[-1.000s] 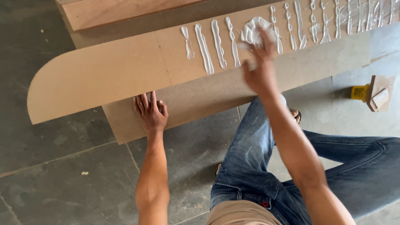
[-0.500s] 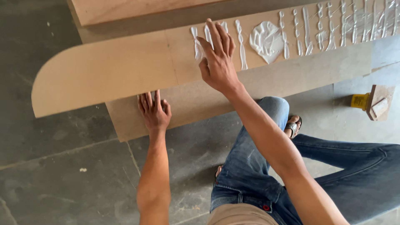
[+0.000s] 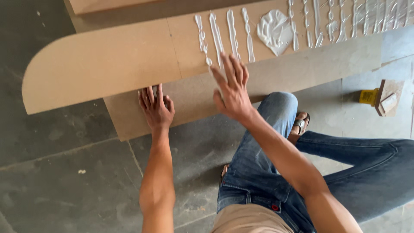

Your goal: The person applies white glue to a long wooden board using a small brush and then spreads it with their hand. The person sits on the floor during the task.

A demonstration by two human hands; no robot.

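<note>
A long brown fibreboard panel [image 3: 99, 64] with a rounded left end lies across stacked boards. White glue beads [image 3: 224, 36] run in stripes across its right part, and one patch [image 3: 275, 26] is smeared flat. My right hand [image 3: 233, 90] hovers flat with fingers spread at the panel's near edge, below the leftmost stripes. Its fingertips are at the stripes' lower ends. My left hand [image 3: 156, 110] presses flat on the lower board [image 3: 194, 101], fingertips against the panel's edge.
My legs in blue jeans [image 3: 345, 159] and a sandalled foot [image 3: 300, 123] are folded on the grey stone floor [image 3: 56, 181]. A small wooden block with a yellow piece [image 3: 381, 97] lies at the right. More boards [image 3: 112, 6] lie behind.
My right hand moved from the smeared glue patch leftward to the leftmost stripes, then drew back toward the panel's near edge. The left hand stayed put.
</note>
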